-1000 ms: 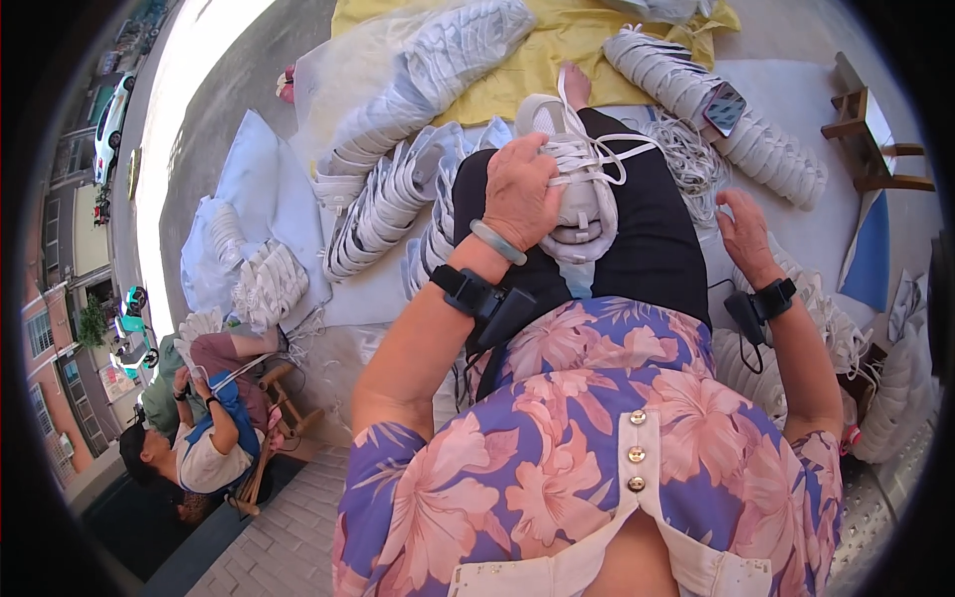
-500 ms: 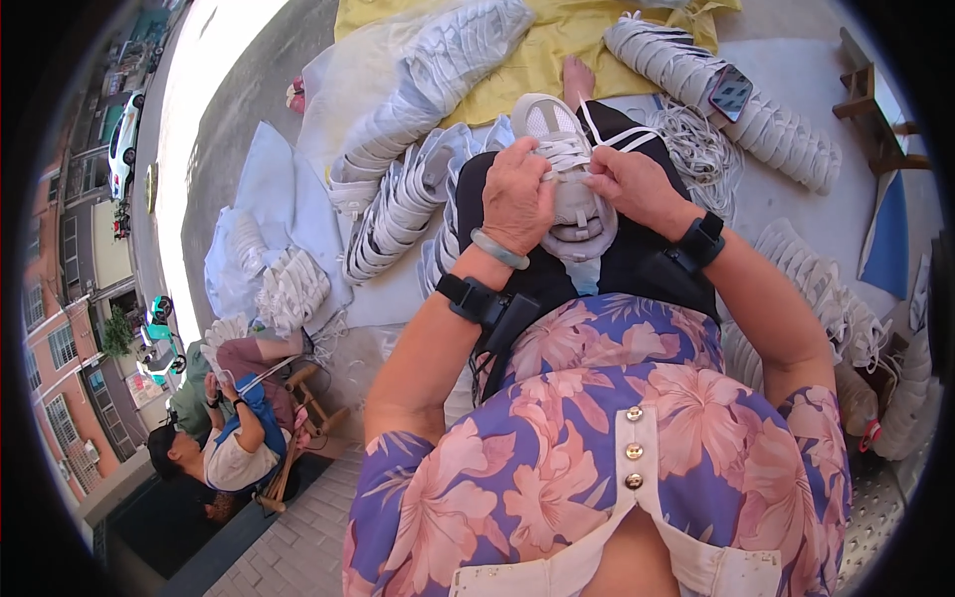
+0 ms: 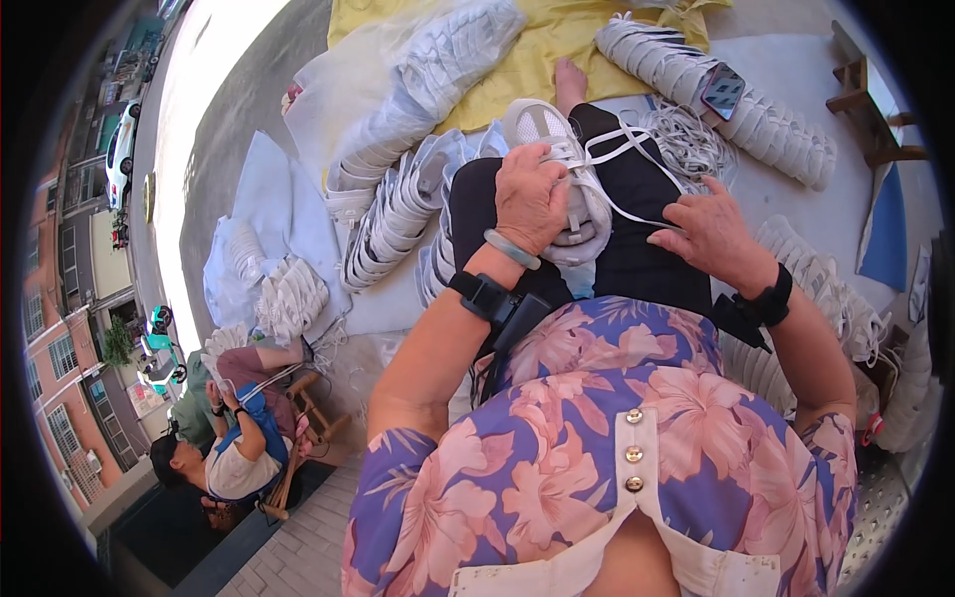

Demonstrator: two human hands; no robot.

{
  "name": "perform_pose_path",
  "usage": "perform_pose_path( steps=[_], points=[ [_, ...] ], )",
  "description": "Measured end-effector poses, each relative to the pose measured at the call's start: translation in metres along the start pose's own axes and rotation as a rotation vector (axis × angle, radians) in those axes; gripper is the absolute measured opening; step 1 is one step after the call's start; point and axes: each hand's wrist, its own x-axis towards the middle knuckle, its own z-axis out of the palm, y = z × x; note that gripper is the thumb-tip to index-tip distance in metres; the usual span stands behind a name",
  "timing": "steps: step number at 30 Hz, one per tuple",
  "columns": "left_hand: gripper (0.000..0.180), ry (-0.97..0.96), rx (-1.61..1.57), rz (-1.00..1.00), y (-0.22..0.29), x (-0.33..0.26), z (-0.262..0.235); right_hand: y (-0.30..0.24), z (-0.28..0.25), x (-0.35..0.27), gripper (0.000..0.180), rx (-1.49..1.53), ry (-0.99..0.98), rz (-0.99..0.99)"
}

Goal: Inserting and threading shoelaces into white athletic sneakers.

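Note:
A white and pale grey sneaker (image 3: 587, 221) lies on my lap, its toe pointing away from me. My left hand (image 3: 530, 199) is closed over its left side, the fingers curled in at the lacing. Off to the right of the shoe, above my dark-trousered thigh, my right hand (image 3: 718, 237) pinches with thumb and forefinger. A white shoelace (image 3: 629, 211) runs from the shoe's eyelets to that pinch. Another stretch of lace loops over my right knee. The fingertips of my left hand are partly hidden against the shoe.
Nested rows of white shoe uppers (image 3: 393, 214) lie left, with another row (image 3: 786, 139) at right carrying a phone (image 3: 723, 92). A heap of white laces (image 3: 686, 144) sits beyond my right knee. At far left another person (image 3: 239, 453) sits working. A wooden stool (image 3: 875, 109) stands far right.
My right hand has moved from the lacing out to the right and toward me, drawing a lace with it. My left hand stays at the shoe.

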Motion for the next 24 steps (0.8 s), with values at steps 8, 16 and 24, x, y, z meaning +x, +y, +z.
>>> perform_pose_path(
  steps=[8,16,24],
  points=[
    [0.009,0.027,0.192,0.04,0.005,0.007,0.016,-0.046,0.039,0.079,0.034,0.118,0.314,-0.004],
    [0.008,-0.025,0.169,-0.019,0.003,0.009,0.02,-0.033,0.07,0.081,0.021,0.451,0.469,0.132],
    [0.014,-0.025,0.224,-0.006,0.011,0.008,0.027,-0.012,0.08,0.087,0.023,0.871,0.367,0.166]
  ],
)
